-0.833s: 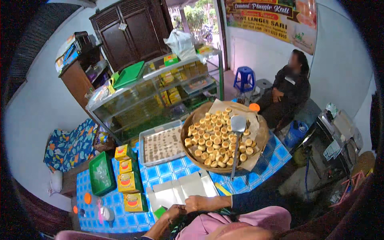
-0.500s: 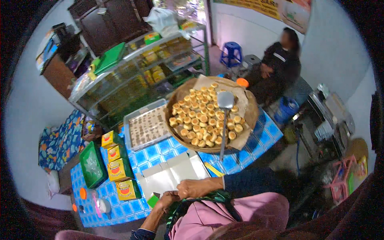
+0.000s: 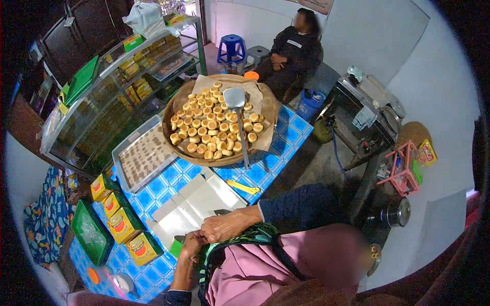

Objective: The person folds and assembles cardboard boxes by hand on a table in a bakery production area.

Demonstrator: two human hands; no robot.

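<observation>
At the near edge of the table, an unfolded cardboard box (image 3: 196,199) lies with its white inside up and a bit of green outside showing. My left hand (image 3: 191,247) is closed on its near edge, beside the green part. Right next to it, touching, my right hand (image 3: 224,226) has its fingers curled on the same box; the fingertips are partly hidden. Beyond the box stands a large round woven tray (image 3: 273,109) full of small browned buns (image 3: 209,124), with a metal spatula (image 3: 235,98) resting across it. A yellow-handled tool (image 3: 243,187) lies right of the box.
Left of the box stand several yellow-and-green boxes (image 3: 124,224) and a green tray (image 3: 81,217). A plastic tray (image 3: 118,162) lined with spotted paper sits behind them, near a glass display case (image 3: 87,132). A person (image 3: 293,51) sits at the back, near a blue stool (image 3: 231,45).
The view has swung to the right, so the table and trays appear further left. Both hands stay together at the box's near edge.
</observation>
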